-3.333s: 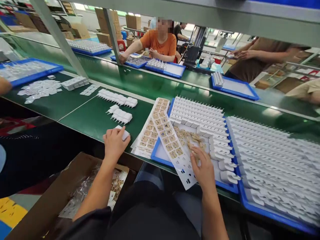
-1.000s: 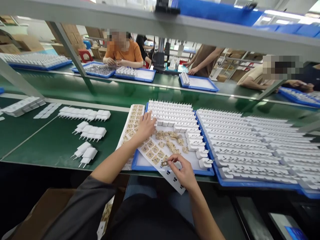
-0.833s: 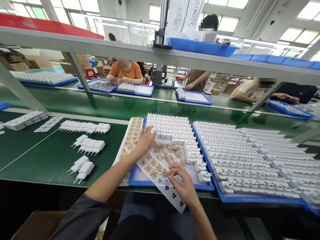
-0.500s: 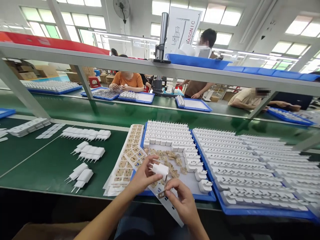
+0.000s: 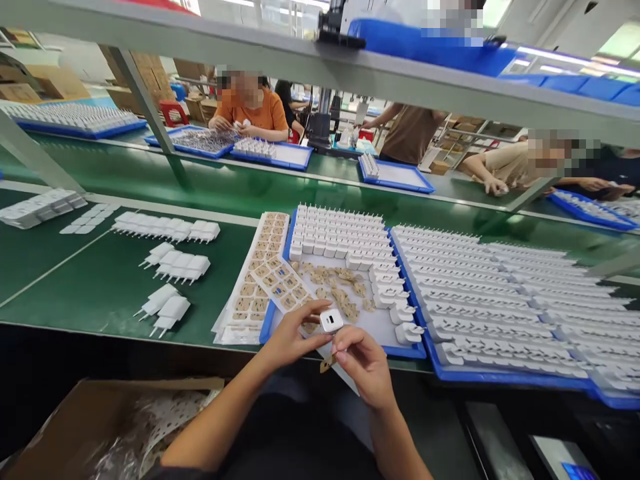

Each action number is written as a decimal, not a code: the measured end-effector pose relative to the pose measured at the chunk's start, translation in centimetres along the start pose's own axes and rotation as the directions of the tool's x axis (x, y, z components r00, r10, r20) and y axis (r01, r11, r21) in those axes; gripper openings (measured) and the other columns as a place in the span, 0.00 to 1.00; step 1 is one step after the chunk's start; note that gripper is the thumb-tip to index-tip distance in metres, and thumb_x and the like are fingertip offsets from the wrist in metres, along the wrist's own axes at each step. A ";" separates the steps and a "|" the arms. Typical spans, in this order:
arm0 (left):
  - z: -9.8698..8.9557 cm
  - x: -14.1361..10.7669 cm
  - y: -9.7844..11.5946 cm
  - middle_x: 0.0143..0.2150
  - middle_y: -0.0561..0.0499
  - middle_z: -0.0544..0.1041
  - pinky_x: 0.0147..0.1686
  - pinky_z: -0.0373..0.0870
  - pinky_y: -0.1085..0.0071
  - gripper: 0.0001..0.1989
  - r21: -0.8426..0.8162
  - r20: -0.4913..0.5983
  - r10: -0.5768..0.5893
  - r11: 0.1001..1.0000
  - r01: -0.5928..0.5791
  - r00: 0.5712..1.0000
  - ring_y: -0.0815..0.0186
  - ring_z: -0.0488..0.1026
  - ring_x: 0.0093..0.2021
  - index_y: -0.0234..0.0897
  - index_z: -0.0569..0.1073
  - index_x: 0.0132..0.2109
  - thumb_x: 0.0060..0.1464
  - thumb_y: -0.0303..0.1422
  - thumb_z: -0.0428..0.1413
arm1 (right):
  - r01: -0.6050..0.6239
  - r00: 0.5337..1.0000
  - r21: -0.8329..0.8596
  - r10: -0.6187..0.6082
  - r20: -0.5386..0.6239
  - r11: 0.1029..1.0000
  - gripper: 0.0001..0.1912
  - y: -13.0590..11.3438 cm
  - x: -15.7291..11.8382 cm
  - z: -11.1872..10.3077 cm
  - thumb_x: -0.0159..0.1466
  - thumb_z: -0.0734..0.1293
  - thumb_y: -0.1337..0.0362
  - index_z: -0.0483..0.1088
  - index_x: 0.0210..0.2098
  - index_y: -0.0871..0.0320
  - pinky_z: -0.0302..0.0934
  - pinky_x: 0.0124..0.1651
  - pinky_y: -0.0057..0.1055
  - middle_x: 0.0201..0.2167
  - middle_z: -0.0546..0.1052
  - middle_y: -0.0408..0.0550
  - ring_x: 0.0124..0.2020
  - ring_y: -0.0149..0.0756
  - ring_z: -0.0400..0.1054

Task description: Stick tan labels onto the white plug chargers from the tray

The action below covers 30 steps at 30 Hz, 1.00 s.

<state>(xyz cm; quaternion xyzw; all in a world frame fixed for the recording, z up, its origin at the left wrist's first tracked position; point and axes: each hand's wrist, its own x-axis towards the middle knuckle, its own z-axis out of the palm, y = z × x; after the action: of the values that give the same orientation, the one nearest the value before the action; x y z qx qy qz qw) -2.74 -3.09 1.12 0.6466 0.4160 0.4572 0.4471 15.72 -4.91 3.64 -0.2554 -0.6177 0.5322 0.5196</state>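
My left hand [image 5: 290, 341] grips a white USB charger plug [image 5: 331, 321] between thumb and fingers, its end face with the ports turned toward me. Close beside it, my right hand [image 5: 369, 365] pinches a small brown paper piece [image 5: 327, 363] with a cut-out. Beneath both hands runs a strip of brown-backed labels [image 5: 280, 280], laid across a stack of label sheets [image 5: 249, 305] and the blue tray's [image 5: 263, 331] near left corner. In that tray, rows of upright chargers [image 5: 340, 230] line the back and right side, with loose brown pieces [image 5: 345, 303] scattered in the middle.
Another tray of chargers [image 5: 500, 300] stands at the right. Loose chargers [image 5: 173, 313] and stacked white parts [image 5: 43, 208] lie on the green bench at left. A cardboard box [image 5: 65, 427] sits below. Across the bench, several people work behind a shelf rail [image 5: 240, 50].
The view has tipped downward. My left hand has turned the charger so its port face shows instead of its side. My right hand still holds the brown paper piece, now close to the charger.
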 end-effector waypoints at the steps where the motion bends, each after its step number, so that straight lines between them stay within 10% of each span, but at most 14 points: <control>1: 0.0 -0.1 0.0 0.57 0.44 0.77 0.53 0.74 0.61 0.25 0.003 -0.022 0.015 1.000 -0.015 1.000 0.57 0.75 0.54 0.40 0.72 0.59 0.54 0.35 0.62 | -0.016 1.000 0.014 0.016 -0.003 1.000 0.02 0.1 -0.1 0.0 0.65 0.70 0.65 0.75 0.36 0.52 0.65 0.40 0.30 0.30 0.75 0.44 0.35 0.34 0.70; 11: 0.0 -0.4 0.0 0.53 0.43 0.78 0.44 0.76 0.66 0.23 0.155 -0.073 0.197 0.971 -0.184 0.978 0.58 0.75 0.52 0.41 0.73 0.57 0.53 0.27 0.58 | -0.160 0.949 -0.185 0.100 -0.297 0.970 0.04 0.4 1.0 -0.4 0.64 0.71 0.61 0.74 0.36 0.53 0.66 0.42 0.32 0.33 0.75 0.45 0.36 0.36 0.70; 30: 0.0 -0.4 0.0 0.52 0.44 0.79 0.55 0.70 0.59 0.20 0.220 -0.066 0.278 0.941 -0.258 0.958 0.58 0.75 0.52 0.41 0.72 0.56 0.56 0.29 0.60 | -0.193 0.949 -0.246 0.118 -0.292 0.950 0.02 0.8 2.2 0.6 0.65 0.69 0.63 0.73 0.37 0.54 0.66 0.45 0.33 0.34 0.75 0.45 0.38 0.36 0.71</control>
<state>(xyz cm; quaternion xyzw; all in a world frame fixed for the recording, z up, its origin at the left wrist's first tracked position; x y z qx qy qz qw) -2.81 -3.45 1.04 0.7178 0.3907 0.4982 0.2895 14.29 -2.98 3.79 -0.4434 -0.5848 0.4419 0.5159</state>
